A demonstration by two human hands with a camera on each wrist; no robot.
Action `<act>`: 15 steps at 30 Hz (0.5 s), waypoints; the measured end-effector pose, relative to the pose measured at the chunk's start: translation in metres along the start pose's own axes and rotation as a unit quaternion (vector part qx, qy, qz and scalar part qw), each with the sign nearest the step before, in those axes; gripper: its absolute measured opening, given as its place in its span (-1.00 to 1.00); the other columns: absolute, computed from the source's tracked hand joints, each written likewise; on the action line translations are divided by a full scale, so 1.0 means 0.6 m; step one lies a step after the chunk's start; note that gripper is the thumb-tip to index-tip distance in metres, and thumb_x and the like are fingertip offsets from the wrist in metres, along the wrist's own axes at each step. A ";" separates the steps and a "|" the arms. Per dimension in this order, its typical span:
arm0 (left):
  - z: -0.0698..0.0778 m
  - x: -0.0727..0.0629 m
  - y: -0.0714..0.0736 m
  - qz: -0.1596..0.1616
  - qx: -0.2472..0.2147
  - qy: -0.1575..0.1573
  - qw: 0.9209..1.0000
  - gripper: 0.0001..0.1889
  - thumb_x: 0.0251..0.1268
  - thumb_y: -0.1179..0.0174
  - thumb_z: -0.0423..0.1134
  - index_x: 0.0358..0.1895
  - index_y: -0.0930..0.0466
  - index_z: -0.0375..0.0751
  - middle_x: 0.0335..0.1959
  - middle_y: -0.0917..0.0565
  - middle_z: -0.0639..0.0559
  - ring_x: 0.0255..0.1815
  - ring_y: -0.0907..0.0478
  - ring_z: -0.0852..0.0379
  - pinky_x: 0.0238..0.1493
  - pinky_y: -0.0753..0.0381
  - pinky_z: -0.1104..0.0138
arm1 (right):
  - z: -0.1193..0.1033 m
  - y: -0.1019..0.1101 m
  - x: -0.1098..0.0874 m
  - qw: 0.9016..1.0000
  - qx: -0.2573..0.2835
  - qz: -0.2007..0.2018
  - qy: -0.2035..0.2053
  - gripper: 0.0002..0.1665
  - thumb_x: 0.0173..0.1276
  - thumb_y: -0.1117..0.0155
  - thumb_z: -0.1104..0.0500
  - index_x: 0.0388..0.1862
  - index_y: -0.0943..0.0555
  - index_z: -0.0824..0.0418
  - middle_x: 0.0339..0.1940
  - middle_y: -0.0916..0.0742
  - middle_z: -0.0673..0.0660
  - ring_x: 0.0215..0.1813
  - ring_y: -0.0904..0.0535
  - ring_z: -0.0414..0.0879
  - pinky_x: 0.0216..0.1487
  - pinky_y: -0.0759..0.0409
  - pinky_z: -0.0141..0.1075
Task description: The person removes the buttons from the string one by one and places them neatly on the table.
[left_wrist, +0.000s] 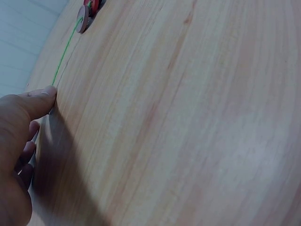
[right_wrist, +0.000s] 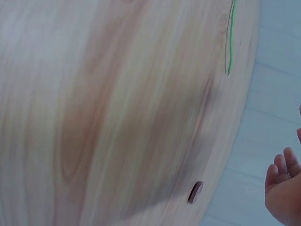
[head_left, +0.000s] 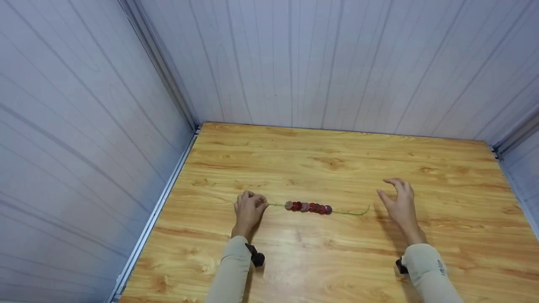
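Several red, pink and brownish buttons (head_left: 312,207) lie overlapping in a row on a green string (head_left: 348,213). At the row's left end, my left hand (head_left: 250,209) pinches the string between thumb and fingertips. The left wrist view shows the green string (left_wrist: 64,56) running taut from the left hand (left_wrist: 19,127) to a pinkish button (left_wrist: 82,20). To the right of the string's loose, curving end, my right hand (head_left: 401,206) is raised over the table with thumb and fingers apart, holding nothing. A dark reddish button (right_wrist: 195,192) appears near the right hand (right_wrist: 284,188) in the right wrist view.
The wood-grain table (head_left: 261,155) carries the work. Pale panelled walls (head_left: 320,63) stand behind it and on both sides, with a metal rail (head_left: 162,200) along the left edge. Black wrist cameras (head_left: 257,256) sit at both sleeves.
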State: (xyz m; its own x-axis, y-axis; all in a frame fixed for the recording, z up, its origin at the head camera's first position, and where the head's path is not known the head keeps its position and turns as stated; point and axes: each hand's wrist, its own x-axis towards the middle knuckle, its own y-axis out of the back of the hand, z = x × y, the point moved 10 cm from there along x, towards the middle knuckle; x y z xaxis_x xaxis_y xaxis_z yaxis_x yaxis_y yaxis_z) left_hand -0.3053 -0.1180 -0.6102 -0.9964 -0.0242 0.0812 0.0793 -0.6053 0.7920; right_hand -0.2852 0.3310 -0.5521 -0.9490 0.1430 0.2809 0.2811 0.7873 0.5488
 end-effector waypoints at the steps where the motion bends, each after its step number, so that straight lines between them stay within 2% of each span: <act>1: 0.000 0.000 0.000 -0.001 0.000 0.001 1.000 -0.93 0.18 -0.32 -0.04 -0.40 -0.66 0.13 -0.08 -0.48 0.02 -0.10 -0.30 -0.01 -0.02 -0.21 0.03 | -0.004 -0.004 0.000 1.000 -0.005 -0.002 0.003 -0.53 0.31 -0.30 0.19 0.14 -0.49 0.35 0.19 -0.40 0.36 0.24 -0.23 0.32 0.21 -0.16 0.25; 5: 0.000 0.000 0.000 -0.004 -0.001 0.004 1.000 -0.92 0.18 -0.32 -0.04 -0.41 -0.65 0.14 -0.09 -0.48 0.03 -0.11 -0.29 -0.01 -0.01 -0.19 0.03 | -0.019 -0.019 -0.001 1.000 -0.023 -0.008 0.015 -0.54 0.29 -0.32 0.18 0.13 -0.51 0.32 0.18 -0.43 0.34 0.23 -0.26 0.33 0.16 0.03 0.25; 8: 0.000 0.000 -0.001 -0.004 0.000 0.004 1.000 -0.92 0.18 -0.32 -0.05 -0.41 -0.65 0.14 -0.09 -0.48 0.03 -0.10 -0.29 -0.02 -0.01 -0.20 0.03 | -0.030 -0.030 -0.002 0.999 -0.019 -0.014 0.024 -0.55 0.28 -0.33 0.20 0.12 -0.51 0.32 0.18 -0.43 0.33 0.23 -0.26 0.31 0.20 0.02 0.24; 12: 0.000 0.001 -0.001 -0.005 0.001 0.004 1.000 -0.93 0.18 -0.32 -0.05 -0.41 -0.65 0.14 -0.08 -0.49 0.01 -0.09 -0.31 -0.02 -0.01 -0.21 0.02 | -0.046 -0.045 -0.005 0.999 -0.005 -0.018 0.049 -0.55 0.25 -0.35 0.25 0.10 -0.52 0.34 0.17 -0.45 0.33 0.22 -0.29 0.27 0.20 -0.23 0.17; 15: -0.001 0.001 -0.001 -0.006 0.000 0.005 1.000 -0.93 0.18 -0.32 -0.04 -0.40 -0.66 0.14 -0.08 -0.49 0.01 -0.09 -0.31 -0.03 0.00 -0.21 0.02 | -0.055 -0.057 -0.007 0.998 -0.002 -0.024 0.063 -0.55 0.23 -0.37 0.27 0.09 -0.53 0.35 0.15 -0.47 0.33 0.20 -0.31 0.25 0.19 -0.25 0.14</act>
State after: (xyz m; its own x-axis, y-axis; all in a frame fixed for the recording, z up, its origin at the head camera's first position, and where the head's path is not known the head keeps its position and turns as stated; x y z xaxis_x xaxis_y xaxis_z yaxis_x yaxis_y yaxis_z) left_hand -0.3059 -0.1182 -0.6113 -0.9975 -0.0260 0.0657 0.0680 -0.6054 0.7930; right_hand -0.2860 0.2838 -0.5460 -0.9363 0.0282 0.3500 0.2355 0.7896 0.5666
